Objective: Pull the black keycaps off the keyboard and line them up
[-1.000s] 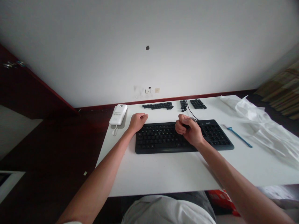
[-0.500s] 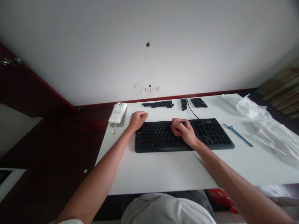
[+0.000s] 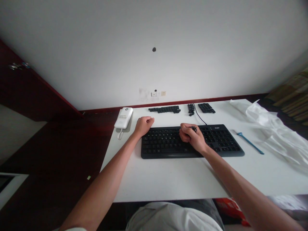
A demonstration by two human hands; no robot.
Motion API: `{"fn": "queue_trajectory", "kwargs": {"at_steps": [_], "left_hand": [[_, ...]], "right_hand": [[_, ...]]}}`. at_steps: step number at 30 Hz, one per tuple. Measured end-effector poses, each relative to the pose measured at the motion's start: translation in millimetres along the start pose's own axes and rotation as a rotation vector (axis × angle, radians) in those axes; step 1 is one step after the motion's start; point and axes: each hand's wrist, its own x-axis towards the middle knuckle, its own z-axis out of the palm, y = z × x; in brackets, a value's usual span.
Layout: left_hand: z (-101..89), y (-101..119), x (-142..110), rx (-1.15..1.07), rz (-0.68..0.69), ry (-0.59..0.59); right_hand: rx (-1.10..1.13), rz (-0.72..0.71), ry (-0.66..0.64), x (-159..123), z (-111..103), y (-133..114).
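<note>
A black keyboard (image 3: 166, 143) lies on the white table, many of its key places showing as dark recesses. Over its middle, my right hand (image 3: 192, 137) is closed in a fist around a small black object (image 3: 193, 128). Only the object's top shows above the fist, so its kind is unclear. At the keyboard's far left corner rests my left hand (image 3: 144, 125), fingers curled closed; whatever they may hold is hidden. Behind the keyboard, loose black keycaps are laid out in groups: a long row (image 3: 167, 109), a small cluster (image 3: 191, 109) and a block (image 3: 206, 108).
A white power bank (image 3: 124, 118) with a short cable sits at the left edge of the table (image 3: 168, 179). To the right lie a blue brush-like stick (image 3: 251, 143) and a crumpled white plastic sheet (image 3: 267, 120). The keyboard's cord (image 3: 199, 116) runs back between keycap groups.
The whole view has shifted slightly, moving everything a little right and down. Both hands keep nearly the same place and grip on the keyboard.
</note>
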Motion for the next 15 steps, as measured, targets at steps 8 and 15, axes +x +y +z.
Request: {"fn": "queue_trajectory", "kwargs": {"at_steps": [8, 15], "left_hand": [[-0.2, 1.4, 0.0, -0.001, -0.009, -0.001], [-1.3, 1.4, -0.4, -0.004, 0.001, 0.004]], "right_hand": [[-0.043, -0.013, 0.003, 0.5, -0.8, 0.9], [-0.128, -0.058, 0.031, 3.0, -4.4, -0.5]]}}
